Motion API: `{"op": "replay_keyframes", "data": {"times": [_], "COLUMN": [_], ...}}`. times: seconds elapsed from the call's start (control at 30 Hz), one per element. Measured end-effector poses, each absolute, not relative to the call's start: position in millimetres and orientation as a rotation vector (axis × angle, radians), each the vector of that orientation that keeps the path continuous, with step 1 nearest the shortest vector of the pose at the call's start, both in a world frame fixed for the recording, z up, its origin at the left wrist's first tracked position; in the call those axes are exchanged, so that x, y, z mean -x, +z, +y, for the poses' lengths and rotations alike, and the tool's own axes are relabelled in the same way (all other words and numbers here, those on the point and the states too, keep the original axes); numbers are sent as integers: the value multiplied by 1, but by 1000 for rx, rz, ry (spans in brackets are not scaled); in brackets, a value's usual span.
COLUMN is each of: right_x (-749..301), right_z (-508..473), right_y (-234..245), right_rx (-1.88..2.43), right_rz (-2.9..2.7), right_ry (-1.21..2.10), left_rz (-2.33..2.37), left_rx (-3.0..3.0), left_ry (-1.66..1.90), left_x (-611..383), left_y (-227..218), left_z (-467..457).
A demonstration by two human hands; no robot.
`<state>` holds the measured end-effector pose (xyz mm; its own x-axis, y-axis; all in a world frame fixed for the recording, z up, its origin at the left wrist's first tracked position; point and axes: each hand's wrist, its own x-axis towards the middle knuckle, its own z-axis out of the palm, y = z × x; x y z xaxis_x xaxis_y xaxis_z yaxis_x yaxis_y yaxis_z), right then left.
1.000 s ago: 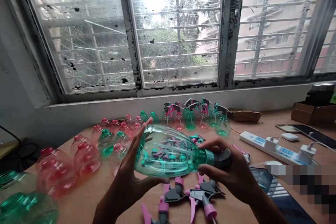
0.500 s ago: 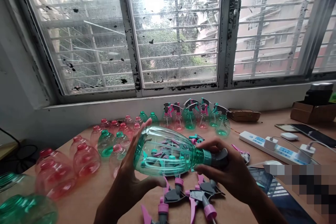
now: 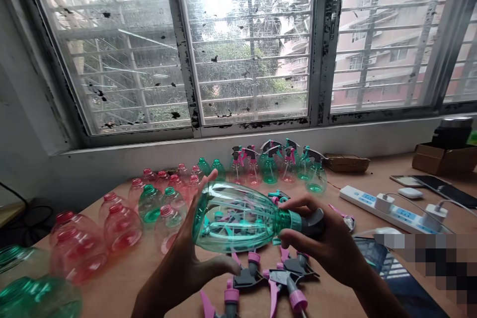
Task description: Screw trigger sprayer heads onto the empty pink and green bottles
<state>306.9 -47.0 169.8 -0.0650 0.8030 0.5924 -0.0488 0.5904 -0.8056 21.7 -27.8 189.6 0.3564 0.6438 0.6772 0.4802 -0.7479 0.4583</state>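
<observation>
A clear green spray bottle point(image 3: 236, 216) lies sideways in the air between my hands, its base to the left and its neck to the right. My left hand point(image 3: 196, 246) cups the base, thumb stretched along the underside. At the neck, my right hand point(image 3: 316, 238) grips the teal collar point(image 3: 295, 220) of the dark grey spray head point(image 3: 314, 223). A thin tube shows faintly inside the bottle. Below on the table lie several loose pink-and-grey spray heads point(image 3: 288, 285); teal ones are partly seen through the bottle.
Open red bottles point(image 3: 122, 226) and green bottles point(image 3: 151, 202) crowd the left side. Bottles with spray heads point(image 3: 271, 166) line up by the wall under the window. On the right are a power strip point(image 3: 395, 211) with plugs, a phone point(image 3: 447, 191) and a cardboard box point(image 3: 443, 159).
The bottle has shifted very slightly right and turned a little about its long axis. Both hands keep their hold, and my left thumb has moved slightly right and down.
</observation>
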Motion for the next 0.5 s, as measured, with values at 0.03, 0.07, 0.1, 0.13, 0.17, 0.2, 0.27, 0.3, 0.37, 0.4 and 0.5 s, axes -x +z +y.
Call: {"op": "replay_keyframes", "data": {"times": [0.03, 0.07, 0.1, 0.13, 0.17, 0.2, 0.27, 0.3, 0.37, 0.4, 0.5], "right_x": [-307, -307, -307, -306, -306, -306, -306, -305, -305, -304, -304], "right_z": [-46, -46, -46, -47, -49, -51, -55, -57, -58, -58, -55], "right_y": [168, 168, 168, 169, 170, 173, 177, 179, 180, 179, 175], "right_rx": [679, 687, 691, 690, 687, 682, 674, 677, 695, 712, 752], "right_rz": [-1504, -1515, -1518, -1512, -1495, -1470, -1414, -1392, -1384, -1394, -1425], "right_ry": [744, 715, 714, 740, 788, 849, 951, 977, 973, 948, 848], "left_rz": [1026, 1023, 1020, 1004, 976, 939, 844, 799, 770, 793, 915], "left_rx": [-2420, -2412, -2411, -2420, -2432, -2446, -2471, -2479, -2482, -2475, -2420], "left_ry": [1352, 1366, 1376, 1387, 1396, 1405, 1424, 1427, 1428, 1427, 1416], "left_x": [-21, -21, -20, -20, -20, -20, -21, -22, -23, -23, -23], "left_y": [190, 190, 190, 189, 188, 187, 186, 185, 184, 185, 188], "left_z": [-27, -27, -27, -26, -26, -25, -22, -21, -20, -21, -25]}}
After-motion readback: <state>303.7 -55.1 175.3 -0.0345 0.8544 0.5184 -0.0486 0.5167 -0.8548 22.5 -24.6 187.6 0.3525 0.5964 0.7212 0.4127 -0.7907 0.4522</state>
